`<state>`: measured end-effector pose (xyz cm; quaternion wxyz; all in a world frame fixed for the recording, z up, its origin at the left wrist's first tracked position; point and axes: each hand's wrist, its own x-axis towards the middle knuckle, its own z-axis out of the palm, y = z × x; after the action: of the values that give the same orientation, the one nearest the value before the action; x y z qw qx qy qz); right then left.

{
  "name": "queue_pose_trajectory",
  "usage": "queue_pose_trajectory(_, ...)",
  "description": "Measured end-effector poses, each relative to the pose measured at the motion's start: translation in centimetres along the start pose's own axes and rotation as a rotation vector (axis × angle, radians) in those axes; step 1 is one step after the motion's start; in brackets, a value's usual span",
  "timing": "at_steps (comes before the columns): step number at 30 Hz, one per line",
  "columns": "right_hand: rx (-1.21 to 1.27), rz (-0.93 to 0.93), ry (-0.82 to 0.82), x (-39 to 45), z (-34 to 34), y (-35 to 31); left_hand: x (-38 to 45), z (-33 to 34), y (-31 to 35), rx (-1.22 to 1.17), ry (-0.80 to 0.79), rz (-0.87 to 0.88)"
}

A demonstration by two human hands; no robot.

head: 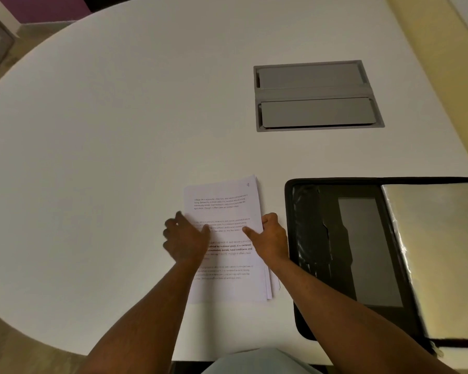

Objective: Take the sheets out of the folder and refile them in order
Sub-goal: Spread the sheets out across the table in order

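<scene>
The stack of printed sheets [224, 238] lies flat on the white counter [119, 130], its top page marked 9. The left grip [185, 240] clasps the stack's left edge with curled fingers; the right grip [270, 238] clasps the right edge, thumb on top. At 3 o'clock, just beside, lies the open black zip folder [362, 252]. At 1 o'clock sits a grey cable hatch [316, 94].
</scene>
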<state>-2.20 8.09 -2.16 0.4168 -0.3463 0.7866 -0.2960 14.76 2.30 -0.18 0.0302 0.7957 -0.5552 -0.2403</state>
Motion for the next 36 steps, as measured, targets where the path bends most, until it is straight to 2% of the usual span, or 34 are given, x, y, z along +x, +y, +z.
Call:
queue_pose_trajectory(2, -0.053, 0.023, 0.059, 0.1, 0.3, 0.1, 0.4, -0.1, -1.0, 0.006, -0.053, -0.088)
queue_pose_trajectory(6, -0.071, 0.072, 0.137, 0.6, 0.2, 0.1, 1.0, -0.1, -2.1, -0.042, -0.034, -0.079)
queue_pose_trajectory(11, -0.059, 0.112, 0.124, 2.1, -1.8, 1.0, 1.7, 0.0, -2.2, -0.108, -0.074, -0.077)
queue_pose_trajectory(18, -0.274, 0.007, 0.088, 1.8, -2.4, 1.5, 2.5, 1.1, -1.0, -0.352, -0.177, -0.175)
queue_pose_trajectory(24, -0.091, 0.029, 0.184, 1.7, -2.8, 1.5, 2.4, 0.5, -0.8, -0.517, -0.091, -0.164)
queue_pose_trajectory(28, 0.029, 0.043, 0.174, 2.0, -2.9, 1.8, 3.2, 0.2, -2.4, -0.656, -0.12, -0.179)
queue_pose_trajectory(33, 0.224, 0.057, 0.21, 2.6, -4.4, 2.0, 4.1, 0.0, -4.0, -0.68, -0.143, -0.131)
queue_pose_trajectory(36, 0.166, 0.071, 0.148, 2.9, -4.9, 2.0, 4.0, -0.4, -3.5, -0.701, -0.159, -0.108)
